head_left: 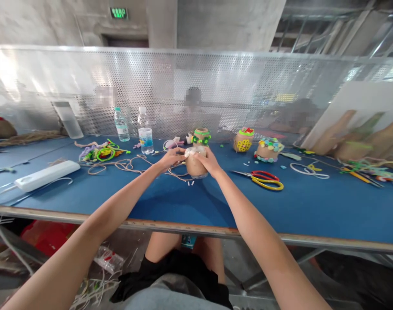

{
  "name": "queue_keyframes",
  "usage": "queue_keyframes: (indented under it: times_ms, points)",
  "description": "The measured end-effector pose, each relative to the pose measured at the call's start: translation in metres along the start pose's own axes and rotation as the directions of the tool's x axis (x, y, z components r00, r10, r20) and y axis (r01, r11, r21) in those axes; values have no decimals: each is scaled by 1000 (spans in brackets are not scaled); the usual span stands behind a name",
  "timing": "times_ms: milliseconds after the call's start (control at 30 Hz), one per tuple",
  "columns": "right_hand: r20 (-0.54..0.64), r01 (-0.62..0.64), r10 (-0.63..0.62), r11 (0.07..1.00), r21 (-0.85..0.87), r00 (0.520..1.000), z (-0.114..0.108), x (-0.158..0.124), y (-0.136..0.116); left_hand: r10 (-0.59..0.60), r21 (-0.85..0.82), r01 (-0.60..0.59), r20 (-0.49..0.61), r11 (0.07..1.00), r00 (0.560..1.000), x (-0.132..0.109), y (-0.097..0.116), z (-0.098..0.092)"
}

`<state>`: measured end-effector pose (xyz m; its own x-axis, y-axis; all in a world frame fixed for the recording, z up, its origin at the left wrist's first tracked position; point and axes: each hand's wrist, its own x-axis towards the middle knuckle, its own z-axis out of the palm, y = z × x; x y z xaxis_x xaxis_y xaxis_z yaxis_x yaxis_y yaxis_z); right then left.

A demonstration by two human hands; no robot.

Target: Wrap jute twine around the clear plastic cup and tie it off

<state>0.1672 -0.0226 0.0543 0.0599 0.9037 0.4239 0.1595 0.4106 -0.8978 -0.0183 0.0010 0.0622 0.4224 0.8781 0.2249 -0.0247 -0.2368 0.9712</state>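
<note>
Head view: we count one rounded brown jar (195, 166) between our two bare hands, and three decorated brown jars beyond it. Of these, the green-trimmed brown jar (201, 137) stands just behind ours, toward the tabletop's back edge; the brown jar with a yellow flower (243, 141) and the brown jar with pastel discs (267, 150) stand farther right along that edge. We also count two clear plastic water bottles, one green-capped bottle (121, 125) and one white-capped bottle (146, 131), left of centre near the back edge. One pair of scissors with red and yellow handles (267, 179) lies right of our hands, and one white power strip (47, 175) lies near the left end of the blue tabletop (312, 206).

Our left hand (173, 159) curves narrowly against the jar's upper left, fingertips at its top; our right hand (211, 162) wraps its right side, so we hold it between both. It is near the middle of the tabletop's length, back from the front edge; whether its base touches the tabletop, we cannot tell. It looks upright, plain brown round the body, with whitish lumps around its top and a pale, shiny base.
</note>
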Motion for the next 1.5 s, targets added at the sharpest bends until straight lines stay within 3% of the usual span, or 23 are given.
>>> queue_keyframes:
  times_ms: [500, 967, 1267, 1400, 1500]
  points:
    - [58, 55, -51, 996, -65, 997, 2, 4, 2, 33, -9, -33, -5, 999, 999, -10, 2, 0]
    - [44, 25, -20, 992, -121, 999, 5, 8, -2, -73, -76, 69, -53, 995, 996, -10, 3, 2]
    - [-46, -41, 45, 997, 72, 998, -4, 9, 2, 9, 29, -8, -26, 1000, 1000, 8, -1, 14]
    - [-21, -130, 134, 982, 135, 991, -9, 9, 5, 60, -5, -60, 25, 998, 998, 20, -13, 16]
    - [0, -133, 134, 981, 142, 991, -8, 8, 5, 95, -26, -94, 32, 995, 995, 25, -26, 13]
